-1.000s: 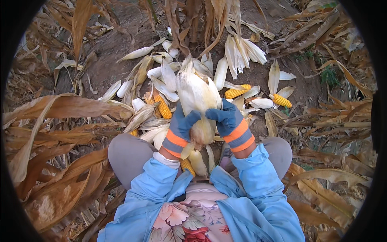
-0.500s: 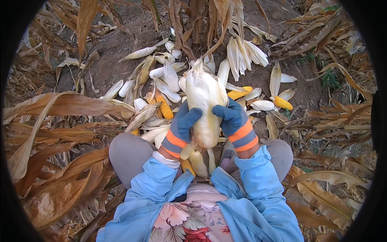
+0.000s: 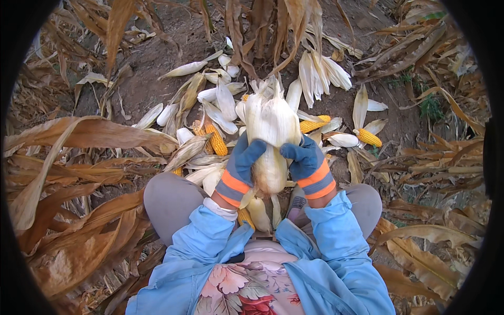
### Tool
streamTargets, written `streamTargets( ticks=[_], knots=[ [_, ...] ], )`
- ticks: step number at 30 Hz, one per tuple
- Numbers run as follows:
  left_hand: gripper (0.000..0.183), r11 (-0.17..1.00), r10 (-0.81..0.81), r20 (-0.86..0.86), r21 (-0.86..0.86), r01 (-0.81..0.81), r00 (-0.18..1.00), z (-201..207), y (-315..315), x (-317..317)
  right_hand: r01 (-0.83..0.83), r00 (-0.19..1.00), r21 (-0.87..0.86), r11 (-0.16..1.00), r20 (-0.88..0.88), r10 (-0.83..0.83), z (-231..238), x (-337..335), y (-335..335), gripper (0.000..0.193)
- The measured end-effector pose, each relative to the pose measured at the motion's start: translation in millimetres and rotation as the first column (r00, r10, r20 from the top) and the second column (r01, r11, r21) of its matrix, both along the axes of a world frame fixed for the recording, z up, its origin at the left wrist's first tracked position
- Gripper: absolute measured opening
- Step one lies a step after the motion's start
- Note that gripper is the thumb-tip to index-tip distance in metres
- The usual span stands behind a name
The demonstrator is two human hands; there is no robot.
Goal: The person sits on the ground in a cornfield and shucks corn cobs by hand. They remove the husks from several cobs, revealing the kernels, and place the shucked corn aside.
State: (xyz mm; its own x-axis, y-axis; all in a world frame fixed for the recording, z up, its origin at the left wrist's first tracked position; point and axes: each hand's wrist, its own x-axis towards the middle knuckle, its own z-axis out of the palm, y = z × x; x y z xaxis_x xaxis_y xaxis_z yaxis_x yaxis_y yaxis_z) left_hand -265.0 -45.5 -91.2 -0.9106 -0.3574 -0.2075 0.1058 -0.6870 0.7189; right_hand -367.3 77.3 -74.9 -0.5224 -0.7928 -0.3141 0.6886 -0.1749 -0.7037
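An ear of corn [image 3: 270, 168] in pale husk stands upright between my two gloved hands, in front of my lap. My left hand [image 3: 244, 160], in a blue glove with an orange and grey cuff, closes on its left side. My right hand [image 3: 305, 158], gloved alike, grips the right side. Both thumbs press at the lower edge of a whitish outer husk layer [image 3: 272, 121], which bulges above a yellower layer. The fingers behind the ear are hidden, and no kernels show on it.
Bare yellow cobs [image 3: 216, 140] lie left of the ear, and others [image 3: 315, 124] lie to the right among loose husks [image 3: 226, 100] on brown soil. Dry corn leaves [image 3: 89, 135] crowd in at both sides. A dry stalk with hanging leaves [image 3: 257, 37] stands straight ahead.
The outer husk layer has slid or folded upward and bunched near the top, baring the yellower layer below the thumbs. Both hands keep nearly the same place on the ear.
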Motion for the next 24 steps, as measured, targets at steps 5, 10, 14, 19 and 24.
streamTargets(
  ticks=[5,10,14,19,24],
  knots=[
    [0.072,0.983,-0.065,-0.134,0.164,0.087,0.989,-5,-1,5,-0.033,0.999,-0.049,0.998,0.023,0.034,17,1,0,0.05],
    [0.077,0.927,-0.057,-0.083,0.367,0.083,0.995,-2,-3,5,-0.015,0.996,-0.118,0.993,0.081,0.025,11,2,0,0.053],
    [0.085,0.949,0.004,-0.078,0.315,0.021,0.997,0,0,5,-0.034,0.994,-0.143,0.989,0.098,0.048,9,2,0,0.053],
    [0.089,0.95,0.01,-0.204,0.306,0.055,0.979,-9,-2,4,-0.03,0.977,-0.276,0.961,0.193,0.086,4,-6,0,0.047],
    [0.09,0.937,0.079,-0.142,0.348,-0.025,0.987,-1,-1,2,0.048,0.991,-0.192,0.98,0.133,-0.022,-4,-10,7,0.048]
  ],
)
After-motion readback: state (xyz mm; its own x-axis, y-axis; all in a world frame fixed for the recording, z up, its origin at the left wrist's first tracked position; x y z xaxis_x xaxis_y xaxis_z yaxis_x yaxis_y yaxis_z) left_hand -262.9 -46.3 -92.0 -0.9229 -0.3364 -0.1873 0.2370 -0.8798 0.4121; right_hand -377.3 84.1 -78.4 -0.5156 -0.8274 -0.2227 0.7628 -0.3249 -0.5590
